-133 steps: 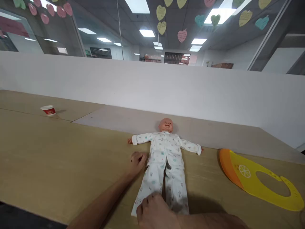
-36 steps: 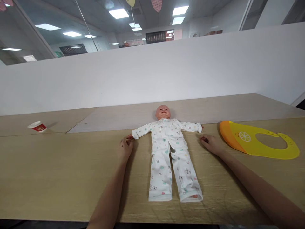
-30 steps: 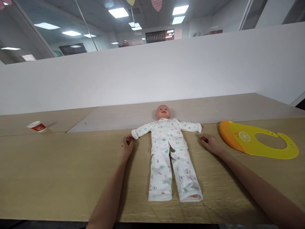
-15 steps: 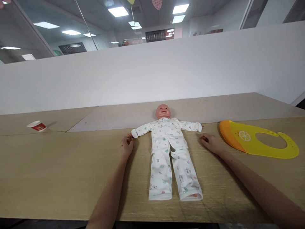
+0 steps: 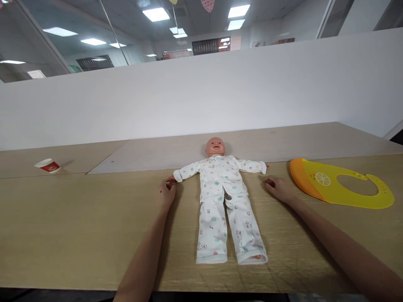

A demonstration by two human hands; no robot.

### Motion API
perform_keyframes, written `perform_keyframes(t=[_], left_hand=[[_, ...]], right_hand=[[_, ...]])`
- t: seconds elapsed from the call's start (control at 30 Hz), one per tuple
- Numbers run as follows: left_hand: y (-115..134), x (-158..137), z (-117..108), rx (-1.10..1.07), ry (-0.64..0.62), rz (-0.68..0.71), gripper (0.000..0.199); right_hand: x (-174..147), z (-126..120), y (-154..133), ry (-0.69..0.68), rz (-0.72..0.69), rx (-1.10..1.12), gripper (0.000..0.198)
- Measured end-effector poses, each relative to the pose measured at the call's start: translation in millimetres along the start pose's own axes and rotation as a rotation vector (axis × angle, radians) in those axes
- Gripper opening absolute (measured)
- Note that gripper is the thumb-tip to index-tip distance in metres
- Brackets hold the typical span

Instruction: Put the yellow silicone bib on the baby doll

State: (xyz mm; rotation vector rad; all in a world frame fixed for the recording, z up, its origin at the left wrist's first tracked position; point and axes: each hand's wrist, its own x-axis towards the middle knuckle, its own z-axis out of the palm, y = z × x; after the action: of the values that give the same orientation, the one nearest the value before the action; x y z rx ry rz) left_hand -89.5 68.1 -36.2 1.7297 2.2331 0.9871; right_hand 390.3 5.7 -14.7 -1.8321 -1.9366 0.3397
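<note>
Biggest thing first: the table (image 5: 78, 226), a long wooden top against a white partition (image 5: 201, 92), with loads of bare room on the left and along the near edge, which runs across the bottom of the view just below the doll's feet. The doll (image 5: 222, 197) lies flat on its back in the middle, in white printed pyjamas, arms out to both sides, legs straight toward the near edge, head up by the seam where the paler board starts. What's changed: a few seconds back both hands were down by the pyjama legs and waist, and now they sit out at the doll's arms; over the last second basically nothing moves, so my read is the smoothing is over and the hands are just parked. The left hand (image 5: 166, 192) lies palm-down on the table, fingers loosely together, fingertips touching the doll's small hand, gripping nothing. The right hand (image 5: 277, 188) is flat too, holding nothing, just beside the other sleeve cuff but apart from it. A yellow and orange bib (image 5: 340, 184) sits near the right hand, so that side is tighter. A small red cup (image 5: 48, 165) is well apart, far left.
</note>
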Motion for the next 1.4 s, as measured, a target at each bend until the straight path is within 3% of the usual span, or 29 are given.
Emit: perform_keyframes(t=[0.37,1.03,1.4], left_hand=[[16.6,-9.2,-15.6,0.002,-0.003,-0.092,0.025],[-5.0,2.4,4.4,-0.070,0.018,-0.049,0.028],[11.2,-3.8,-8.4,-0.040,-0.008,-0.081,0.029]], right_hand=[[-0.4,0.0,1.5,-0.018,-0.005,-0.005,0.029],[1.2,3.7,5.7,-0.014,-0.010,-0.030,0.028],[1.2,3.2,4.9,0.015,-0.032,-0.009,0.028]])
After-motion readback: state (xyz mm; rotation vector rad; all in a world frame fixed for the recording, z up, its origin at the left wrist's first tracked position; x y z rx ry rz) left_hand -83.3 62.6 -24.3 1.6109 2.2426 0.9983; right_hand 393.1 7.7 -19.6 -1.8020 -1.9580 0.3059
